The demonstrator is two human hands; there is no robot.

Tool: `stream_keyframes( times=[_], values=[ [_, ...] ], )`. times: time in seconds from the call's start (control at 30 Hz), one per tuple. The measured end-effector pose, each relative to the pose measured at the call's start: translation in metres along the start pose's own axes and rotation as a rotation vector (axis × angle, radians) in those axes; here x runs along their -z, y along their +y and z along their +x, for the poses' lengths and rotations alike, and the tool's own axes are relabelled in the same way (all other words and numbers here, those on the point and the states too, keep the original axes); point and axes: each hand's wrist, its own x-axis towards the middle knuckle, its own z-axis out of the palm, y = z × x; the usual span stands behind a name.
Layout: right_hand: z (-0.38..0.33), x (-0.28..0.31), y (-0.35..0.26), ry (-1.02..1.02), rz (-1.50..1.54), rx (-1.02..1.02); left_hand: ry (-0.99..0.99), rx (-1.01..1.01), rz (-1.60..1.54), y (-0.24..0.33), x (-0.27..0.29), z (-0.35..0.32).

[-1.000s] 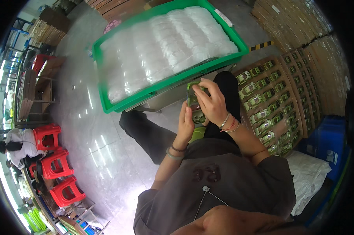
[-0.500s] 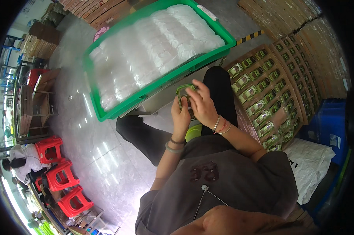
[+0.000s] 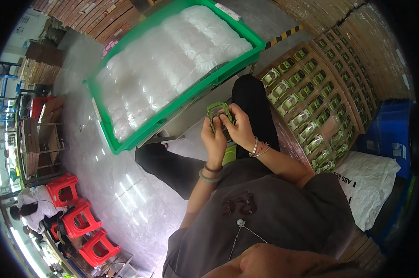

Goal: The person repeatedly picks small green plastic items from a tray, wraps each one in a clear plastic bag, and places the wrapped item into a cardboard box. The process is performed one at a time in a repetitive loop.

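Note:
Between my hands is a green toy car body shell (image 3: 218, 109), held up over my lap with its far end showing. My left hand (image 3: 214, 142) grips its near left side, thumb on top. My right hand (image 3: 241, 129) closes on the right side, and its thumb presses near the middle beside the left thumb. The fingers beneath the shell are hidden. To my right, a brown tray (image 3: 283, 116) holds rows of similar green toy cars (image 3: 300, 116), with a second such tray beyond it.
Ahead stands a green bin (image 3: 186, 103) filled with clear plastic bags (image 3: 172, 55) of whitish contents. A blue crate (image 3: 388, 125) and a white sack (image 3: 369, 185) sit at right. Red stools (image 3: 82, 217) and a seated person (image 3: 35, 208) are at far left. Stacked boards (image 3: 86, 18) line the back.
My right hand's fingers, raised and spread before, now close around the shell's right side. Both thumbs have come together on it. The view has shifted slightly.

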Motion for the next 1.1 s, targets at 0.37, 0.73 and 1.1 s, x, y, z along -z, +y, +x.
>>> stream_keyframes(
  times=[0.37, 0.73, 1.1],
  values=[
    [0.014, 0.009, -0.020, 0.090, -0.551, 0.510, -0.009, 0.090, -0.067, -0.006, -0.002, 0.001],
    [0.009, 0.008, -0.010, -0.003, -0.463, 0.356, 0.014, 0.145, 0.022, -0.002, -0.001, -0.006],
    [0.003, -0.009, -0.007, 0.210, -0.107, 0.176, 0.078, 0.074, -0.059, -0.018, -0.001, 0.006]
  ],
)
